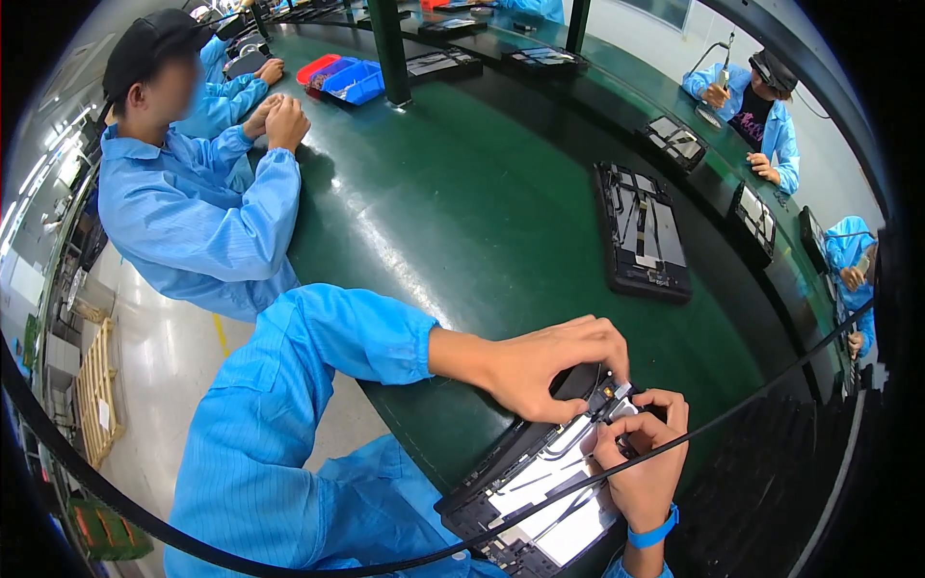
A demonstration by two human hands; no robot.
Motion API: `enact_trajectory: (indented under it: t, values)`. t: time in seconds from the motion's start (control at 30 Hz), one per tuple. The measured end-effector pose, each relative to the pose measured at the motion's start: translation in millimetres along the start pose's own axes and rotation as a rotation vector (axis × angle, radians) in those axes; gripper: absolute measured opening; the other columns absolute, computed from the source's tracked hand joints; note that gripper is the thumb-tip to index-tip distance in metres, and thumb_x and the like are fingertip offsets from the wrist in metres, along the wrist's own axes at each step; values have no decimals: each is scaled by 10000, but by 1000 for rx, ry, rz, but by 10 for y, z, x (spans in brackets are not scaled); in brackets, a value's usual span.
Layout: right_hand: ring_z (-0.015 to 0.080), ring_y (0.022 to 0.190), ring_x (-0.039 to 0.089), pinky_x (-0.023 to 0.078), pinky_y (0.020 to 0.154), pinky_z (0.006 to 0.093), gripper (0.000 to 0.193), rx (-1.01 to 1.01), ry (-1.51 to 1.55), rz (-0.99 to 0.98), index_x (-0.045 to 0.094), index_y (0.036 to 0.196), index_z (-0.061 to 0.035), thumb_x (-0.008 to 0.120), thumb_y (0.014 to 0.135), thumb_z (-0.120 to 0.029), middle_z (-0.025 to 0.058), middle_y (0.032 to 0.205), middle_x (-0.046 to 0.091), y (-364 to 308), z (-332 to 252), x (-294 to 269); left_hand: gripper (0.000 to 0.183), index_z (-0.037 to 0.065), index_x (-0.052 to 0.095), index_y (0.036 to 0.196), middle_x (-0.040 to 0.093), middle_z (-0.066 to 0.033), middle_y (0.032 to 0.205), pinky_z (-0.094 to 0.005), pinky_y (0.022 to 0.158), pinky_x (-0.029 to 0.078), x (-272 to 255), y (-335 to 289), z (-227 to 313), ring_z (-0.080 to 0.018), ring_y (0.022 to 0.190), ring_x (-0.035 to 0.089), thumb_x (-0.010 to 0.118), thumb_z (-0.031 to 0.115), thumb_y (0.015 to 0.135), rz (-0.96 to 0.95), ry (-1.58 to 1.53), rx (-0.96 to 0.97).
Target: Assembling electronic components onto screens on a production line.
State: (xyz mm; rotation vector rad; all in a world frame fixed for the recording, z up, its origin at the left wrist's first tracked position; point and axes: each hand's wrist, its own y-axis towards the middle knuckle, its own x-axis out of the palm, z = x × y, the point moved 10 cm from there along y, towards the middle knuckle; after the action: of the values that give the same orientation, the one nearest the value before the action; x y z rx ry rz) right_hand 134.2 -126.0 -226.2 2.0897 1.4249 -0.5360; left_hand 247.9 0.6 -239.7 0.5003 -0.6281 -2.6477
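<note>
An opened tablet (549, 511) lies tilted at the near edge of the green table, its black frame and silver battery area showing. My left hand (540, 371) arches over the tablet's far end, thumb on the inner side and fingertips curled down at the top corner. Beside it, my right hand (641, 462), with a blue wristband (655, 530), has its fingers bent together over the right edge near that corner. Whatever the right fingers pinch is too small and covered to name. A thin cable and small parts show between the two hands.
Another opened tablet (644, 231) rests farther up the green table (462, 222). More units (674, 143) line the dark belt at right. Red and blue bins (352, 81) stand by a green post (388, 53). A co-worker (193, 193) sits at left; others work across.
</note>
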Motion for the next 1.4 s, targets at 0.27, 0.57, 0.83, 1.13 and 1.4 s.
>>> enact_trajectory:
  t: [0.27, 0.57, 0.83, 1.13, 1.4]
  values:
    - [268, 1094, 611, 550, 669, 305, 152, 11, 17, 19, 755, 789, -36, 880, 709, -66, 127, 1170, 591, -1, 5, 5, 142, 69, 709, 873, 661, -73, 987, -409, 769, 494, 42, -174, 430, -302, 934, 631, 764, 88, 744, 108, 401, 451]
    - [362, 1174, 598, 496, 1064, 558, 177, -221, -277, 50, 715, 811, -64, 876, 737, -73, 103, 1096, 640, -27, -266, -62, 286, -26, 692, 1017, 647, -172, 1066, -470, 900, 572, 236, -174, 415, -379, 979, 647, 786, 94, 775, 22, 514, 282]
    - [343, 1057, 646, 413, 1184, 637, 200, -311, -444, -74, 704, 951, -55, 852, 818, -29, 85, 951, 685, -96, -406, -39, 322, -37, 684, 963, 598, -157, 997, -445, 844, 495, 344, -200, 474, -342, 936, 588, 780, 231, 813, 16, 615, 401]
    - [349, 989, 642, 455, 1143, 593, 245, -300, -394, -31, 721, 1027, -42, 822, 819, 37, 112, 905, 680, -102, -346, -44, 225, -7, 729, 976, 679, -133, 1039, -492, 912, 544, 327, -265, 252, -348, 983, 661, 726, 161, 826, -21, 575, 540]
    - [164, 845, 640, 510, 711, 280, 222, 14, -28, 49, 721, 1015, -25, 805, 828, 61, 75, 845, 677, 13, 48, -94, 187, 15, 751, 989, 689, -120, 1036, -501, 959, 534, 311, -180, 326, -349, 992, 666, 685, 155, 886, -108, 472, 599]
